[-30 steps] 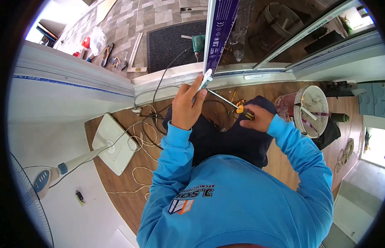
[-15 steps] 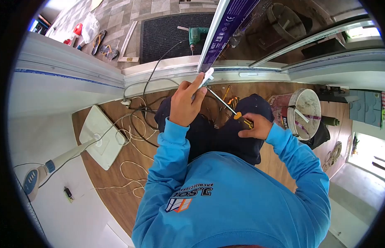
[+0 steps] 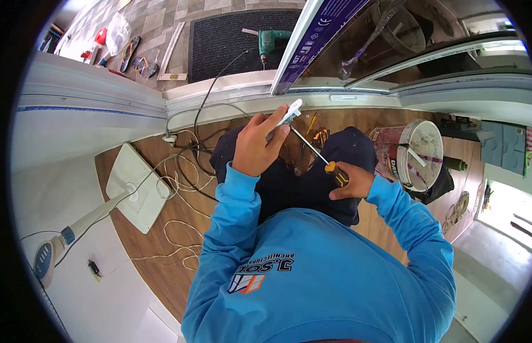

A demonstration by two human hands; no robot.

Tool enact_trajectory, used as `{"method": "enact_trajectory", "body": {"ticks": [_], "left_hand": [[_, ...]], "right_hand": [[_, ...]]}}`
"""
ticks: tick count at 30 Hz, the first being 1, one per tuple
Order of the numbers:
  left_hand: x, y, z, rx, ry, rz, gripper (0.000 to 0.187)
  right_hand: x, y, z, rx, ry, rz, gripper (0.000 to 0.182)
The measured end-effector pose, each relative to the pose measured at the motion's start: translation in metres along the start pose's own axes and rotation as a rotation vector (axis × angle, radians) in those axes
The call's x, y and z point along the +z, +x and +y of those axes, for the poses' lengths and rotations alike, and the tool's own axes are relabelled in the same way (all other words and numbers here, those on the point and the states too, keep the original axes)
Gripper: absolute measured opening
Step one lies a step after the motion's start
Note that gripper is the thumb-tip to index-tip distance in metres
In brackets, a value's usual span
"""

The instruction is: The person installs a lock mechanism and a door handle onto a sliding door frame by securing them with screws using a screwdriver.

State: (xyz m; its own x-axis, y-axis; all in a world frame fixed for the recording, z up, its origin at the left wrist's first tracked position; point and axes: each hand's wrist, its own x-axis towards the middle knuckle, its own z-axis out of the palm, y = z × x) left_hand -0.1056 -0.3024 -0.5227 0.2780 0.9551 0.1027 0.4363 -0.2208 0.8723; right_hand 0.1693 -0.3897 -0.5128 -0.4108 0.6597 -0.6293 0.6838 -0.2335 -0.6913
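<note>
My left hand (image 3: 258, 146) grips a small white fitting with a grey metal part (image 3: 291, 112), thumb and fingers pinching it from the left. In my right hand (image 3: 354, 182) is a screwdriver (image 3: 310, 146) with a yellow and black handle, fingers wrapped round the handle's end. Its shaft slants up and left, the tip right at the grey part of the fitting. Both hands are over my dark-trousered knees, in front of the sliding door frame (image 3: 300, 48) with its purple protective film.
A green drill (image 3: 268, 46) lies on the dark doormat (image 3: 220, 40) beyond the sill. Cables (image 3: 194, 154) tangle on the wooden floor at left, beside a white-based stand (image 3: 141, 191). At right stands a dirty bucket (image 3: 423, 151); a yellow and black tape measure (image 3: 321, 137) lies near my knees.
The fitting has tilted and shifted slightly to the right in my left hand. My right hand has turned a little on the screwdriver, whose shaft now points more steeply upward.
</note>
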Motion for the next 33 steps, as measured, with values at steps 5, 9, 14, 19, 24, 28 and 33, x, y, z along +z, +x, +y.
{"method": "enact_trajectory", "body": {"ticks": [5, 9, 14, 19, 24, 28, 33], "left_hand": [[-0.012, 0.002, 0.007, 0.016, -0.063, -0.016, 0.04], [-0.014, 0.002, 0.006, 0.025, -0.09, -0.012, 0.04], [-0.017, 0.0, 0.008, -0.006, -0.08, -0.049, 0.041], [-0.016, -0.003, 0.003, -0.013, -0.076, -0.025, 0.042], [-0.016, -0.005, 0.005, -0.004, -0.054, -0.059, 0.044], [-0.013, -0.007, 0.005, 0.012, -0.073, -0.078, 0.045], [-0.007, -0.009, 0.001, 0.033, -0.109, -0.04, 0.045]], "right_hand": [[-0.007, -0.004, -0.007, 0.132, 0.316, -0.255, 0.055], [0.005, -0.002, -0.006, 0.158, 0.204, -0.108, 0.054], [0.003, -0.004, -0.011, 0.115, 0.256, -0.187, 0.056], [0.003, -0.004, -0.003, -0.044, 0.124, -0.122, 0.051], [0.005, -0.01, -0.014, 0.035, 0.123, -0.059, 0.061], [-0.004, -0.007, -0.017, 0.162, 0.262, -0.345, 0.062], [0.011, -0.011, -0.01, 0.069, 0.031, 0.066, 0.047]]}}
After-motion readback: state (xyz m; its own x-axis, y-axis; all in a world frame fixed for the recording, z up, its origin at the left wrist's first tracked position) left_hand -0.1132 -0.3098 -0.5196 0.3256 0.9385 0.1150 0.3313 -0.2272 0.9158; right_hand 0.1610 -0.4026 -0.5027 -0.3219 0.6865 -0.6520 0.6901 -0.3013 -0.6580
